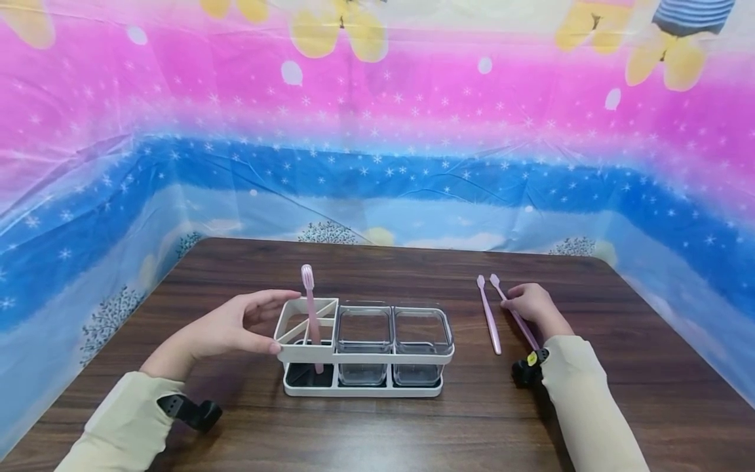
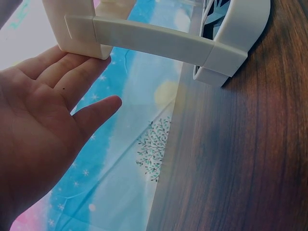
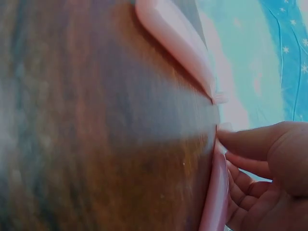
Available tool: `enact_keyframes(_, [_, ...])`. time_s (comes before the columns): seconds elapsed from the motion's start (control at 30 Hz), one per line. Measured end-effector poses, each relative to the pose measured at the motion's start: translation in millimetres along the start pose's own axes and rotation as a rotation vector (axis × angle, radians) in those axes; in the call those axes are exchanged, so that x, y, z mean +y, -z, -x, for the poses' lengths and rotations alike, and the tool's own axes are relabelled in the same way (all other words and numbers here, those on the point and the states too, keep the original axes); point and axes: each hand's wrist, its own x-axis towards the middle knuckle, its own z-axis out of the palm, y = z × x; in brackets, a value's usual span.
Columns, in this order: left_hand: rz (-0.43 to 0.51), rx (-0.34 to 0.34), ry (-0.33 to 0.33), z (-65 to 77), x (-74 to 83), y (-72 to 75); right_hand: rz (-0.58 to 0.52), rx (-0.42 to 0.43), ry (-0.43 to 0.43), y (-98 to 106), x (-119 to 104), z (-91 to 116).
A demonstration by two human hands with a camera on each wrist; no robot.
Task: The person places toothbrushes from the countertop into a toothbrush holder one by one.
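A white toothbrush holder (image 1: 366, 392) stands on the table, with a pink toothbrush (image 1: 311, 308) leaning upright in its divided left compartment. My left hand (image 1: 227, 328) rests its thumb and fingertips against the holder's left end. Seen from the left wrist, the fingers (image 2: 79, 79) are fairly straight against the holder's white frame (image 2: 154, 41). To the right, my right hand (image 1: 533, 307) pinches a second pink toothbrush (image 1: 522, 326) between thumb and fingers. That brush's handle (image 3: 215, 197) also shows in the right wrist view. A third pink toothbrush (image 1: 489, 318) lies on the table just left of it.
Two clear square cups (image 1: 362, 373) sit in the holder's middle and right compartments. Dark wood-grain table (image 1: 389, 432) surrounds the holder. A patterned pink and blue cloth (image 1: 377, 164) hangs behind the table and along both sides.
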Motion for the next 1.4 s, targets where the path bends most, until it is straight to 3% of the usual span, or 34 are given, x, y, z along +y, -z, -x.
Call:
enact_keyframes(1.17, [-0.017, 0.002, -0.002, -0.3, -2.0, -0.4, -0.003, 0.045, -0.02, -2, -8, 2])
enact_keyframes(1.27, [-0.019, 0.002, 0.001, -0.3, -1.6, -0.4, -0.019, 0.046, 0.008, 4, -12, 7])
enact_keyframes(1.4, [-0.029, 0.003, -0.001, -0.1, -0.9, 0.7, -0.126, 0.034, 0.019, 15, -21, 14])
